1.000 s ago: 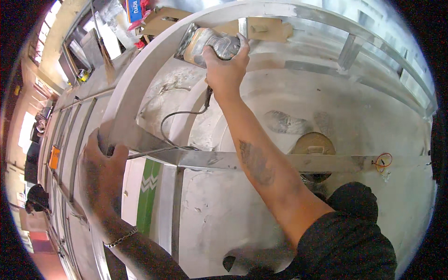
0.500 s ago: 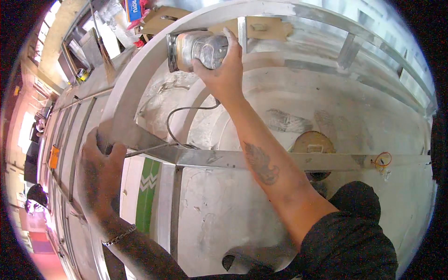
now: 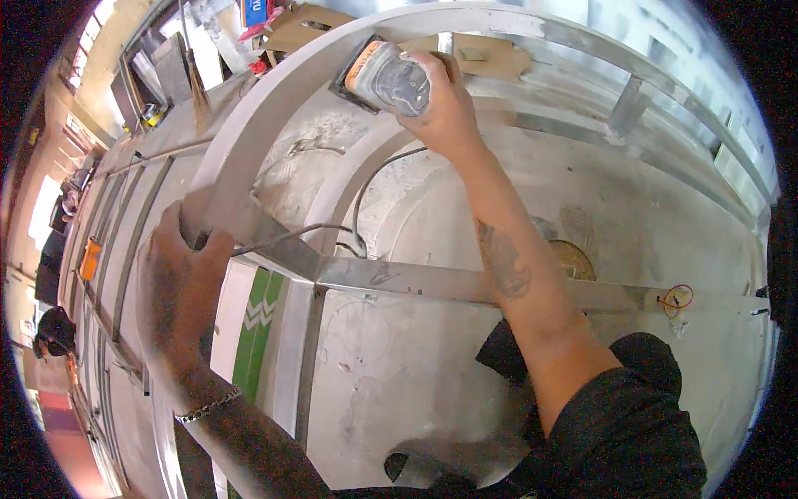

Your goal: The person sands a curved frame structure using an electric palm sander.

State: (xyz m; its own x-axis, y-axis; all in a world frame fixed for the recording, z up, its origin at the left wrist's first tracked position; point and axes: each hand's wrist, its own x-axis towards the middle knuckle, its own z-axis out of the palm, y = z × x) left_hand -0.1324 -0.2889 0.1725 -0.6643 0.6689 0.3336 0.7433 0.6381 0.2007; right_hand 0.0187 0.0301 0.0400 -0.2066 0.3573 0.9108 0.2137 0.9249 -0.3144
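Passage: the opening between curved frame (image 3: pixel 258 112) and crossbar (image 3: pixel 399 279) lies wide, right of the right forearm (image 3: pixel 509 237). Obstacles: a grey cord (image 3: pixel 358 201) loops at its left; a short strut (image 3: pixel 628 104) stands at upper right.

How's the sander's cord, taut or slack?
Slack: the cord runs in loose bends between the right hand, gripping the sander, and the left hand.

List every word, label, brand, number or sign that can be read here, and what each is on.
Wording is located here, not copied out:
Blue package, top edge: pale lettering, cut off by the picture's rim.
Sander under the right hand: dark lettering on its orange band, small and blurred.
Green stripe: white zigzag marks, no words.
I can make out no other lettering.
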